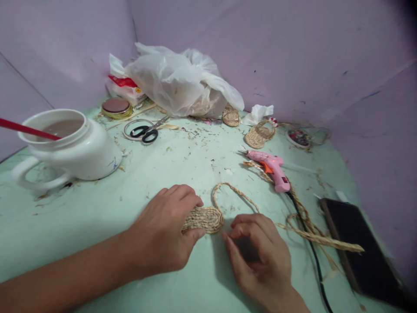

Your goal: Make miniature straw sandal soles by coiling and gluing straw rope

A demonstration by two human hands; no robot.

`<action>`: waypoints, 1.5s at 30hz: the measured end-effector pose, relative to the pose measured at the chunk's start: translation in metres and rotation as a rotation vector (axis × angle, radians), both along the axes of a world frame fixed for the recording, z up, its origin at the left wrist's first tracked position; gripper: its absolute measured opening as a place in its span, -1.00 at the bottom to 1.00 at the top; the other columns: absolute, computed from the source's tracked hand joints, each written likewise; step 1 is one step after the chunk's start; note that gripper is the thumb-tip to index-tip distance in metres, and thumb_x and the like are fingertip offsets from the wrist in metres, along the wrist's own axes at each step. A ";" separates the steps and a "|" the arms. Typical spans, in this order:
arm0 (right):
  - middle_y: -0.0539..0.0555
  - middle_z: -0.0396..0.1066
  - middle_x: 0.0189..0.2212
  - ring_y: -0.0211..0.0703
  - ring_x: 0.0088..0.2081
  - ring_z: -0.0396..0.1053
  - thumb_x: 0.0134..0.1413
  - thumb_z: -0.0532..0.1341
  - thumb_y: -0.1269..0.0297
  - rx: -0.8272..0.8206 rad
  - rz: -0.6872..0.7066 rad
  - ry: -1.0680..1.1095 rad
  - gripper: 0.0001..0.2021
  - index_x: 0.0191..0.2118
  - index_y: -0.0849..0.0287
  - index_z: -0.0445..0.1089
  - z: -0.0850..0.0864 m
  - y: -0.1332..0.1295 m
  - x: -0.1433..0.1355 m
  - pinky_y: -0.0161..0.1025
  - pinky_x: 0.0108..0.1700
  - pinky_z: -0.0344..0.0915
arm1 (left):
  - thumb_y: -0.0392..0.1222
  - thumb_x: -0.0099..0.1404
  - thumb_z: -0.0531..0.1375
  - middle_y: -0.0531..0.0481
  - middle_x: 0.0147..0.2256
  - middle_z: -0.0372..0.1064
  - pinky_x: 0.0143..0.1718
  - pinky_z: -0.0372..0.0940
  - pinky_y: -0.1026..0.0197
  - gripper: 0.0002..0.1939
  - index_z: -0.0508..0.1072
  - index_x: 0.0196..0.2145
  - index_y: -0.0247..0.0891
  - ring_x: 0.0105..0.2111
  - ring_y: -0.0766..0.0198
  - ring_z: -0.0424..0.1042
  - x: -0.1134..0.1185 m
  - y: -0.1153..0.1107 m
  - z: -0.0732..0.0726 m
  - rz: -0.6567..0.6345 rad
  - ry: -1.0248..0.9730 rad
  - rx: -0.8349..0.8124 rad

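Note:
My left hand grips a flat oval coil of braided straw, thumb on the near edge and fingers over the far edge. The coil's right end sticks out of the grip, just above the tabletop or on it; I cannot tell which. A loose tail of straw braid loops up from that end and passes behind my right hand. That hand hovers just right of the coil, fingers curled and thumb slightly apart from them, nothing visible between the tips. A pink glue gun lies beyond it.
On the green table are a white mug with a red stick, scissors, a jar lid, a plastic bag, small woven slippers, a dish, a phone and a black cord.

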State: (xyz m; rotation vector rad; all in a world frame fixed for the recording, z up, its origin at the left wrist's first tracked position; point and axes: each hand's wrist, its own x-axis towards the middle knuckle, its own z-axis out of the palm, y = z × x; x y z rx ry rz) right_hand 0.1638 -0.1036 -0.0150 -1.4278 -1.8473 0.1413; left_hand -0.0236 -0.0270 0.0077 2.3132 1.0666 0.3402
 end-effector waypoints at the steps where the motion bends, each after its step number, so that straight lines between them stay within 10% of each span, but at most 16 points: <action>1: 0.05 0.34 -0.42 -0.16 -0.35 0.28 -0.04 0.21 0.49 -0.011 0.002 0.004 -0.86 -0.37 0.16 0.24 0.000 0.001 0.000 -0.17 -0.30 0.19 | -0.18 0.11 0.16 -0.09 -0.18 0.30 -0.16 0.17 0.02 -0.74 0.37 -0.21 -0.23 -0.18 0.11 0.26 0.001 -0.001 0.000 0.004 0.015 0.023; 15: 0.09 0.33 -0.34 -0.10 -0.26 0.29 -0.02 0.17 0.45 -0.121 0.078 0.079 -0.91 -0.34 0.17 0.29 -0.005 0.012 -0.008 -0.12 -0.23 0.26 | -0.20 0.11 0.14 -0.12 -0.24 0.29 -0.15 0.14 -0.04 -0.80 0.42 -0.27 -0.26 -0.19 0.04 0.26 0.008 -0.002 0.000 -0.081 0.172 0.102; 27: 0.01 0.38 -0.44 -0.17 -0.34 0.37 0.03 0.21 0.36 0.180 -0.362 0.250 -0.97 -0.41 0.15 0.33 0.010 0.020 0.028 -0.21 -0.24 0.31 | -0.53 -0.06 0.05 -0.17 -0.11 0.35 0.00 0.06 -0.12 -0.49 0.39 -0.12 -0.27 -0.08 0.03 0.27 -0.007 0.014 0.006 -0.325 0.147 0.484; 34: 0.05 0.47 -0.42 -0.17 -0.41 0.39 0.04 0.19 0.32 0.015 -0.243 0.171 -0.90 -0.31 0.16 0.42 0.017 0.026 0.028 -0.20 -0.32 0.36 | -0.14 0.27 -0.06 -0.05 -0.52 0.37 -0.51 0.08 0.18 -0.67 0.39 -0.53 -0.22 -0.48 0.16 0.35 -0.014 0.019 0.018 0.316 0.308 0.181; 39: 0.12 0.48 -0.20 -0.07 -0.13 0.38 -0.10 0.11 0.59 -0.224 0.095 -0.090 -0.60 -0.09 0.18 0.39 0.020 0.045 0.012 -0.07 -0.08 0.33 | 0.15 0.22 -0.03 -0.03 -0.64 0.28 -0.57 -0.05 0.21 -0.50 0.25 -0.70 -0.22 -0.56 0.16 0.32 -0.005 0.018 0.019 0.326 0.402 -0.055; 45: 0.11 0.49 -0.19 -0.08 -0.15 0.40 -0.27 -0.01 0.71 -0.305 0.145 -0.024 -0.40 -0.02 0.21 0.32 0.004 0.054 -0.011 -0.05 -0.07 0.31 | 0.01 0.16 0.07 -0.04 -0.53 0.41 -0.51 0.03 0.21 -0.73 0.41 -0.52 -0.20 -0.46 0.11 0.40 0.004 0.013 0.006 0.359 0.223 -0.076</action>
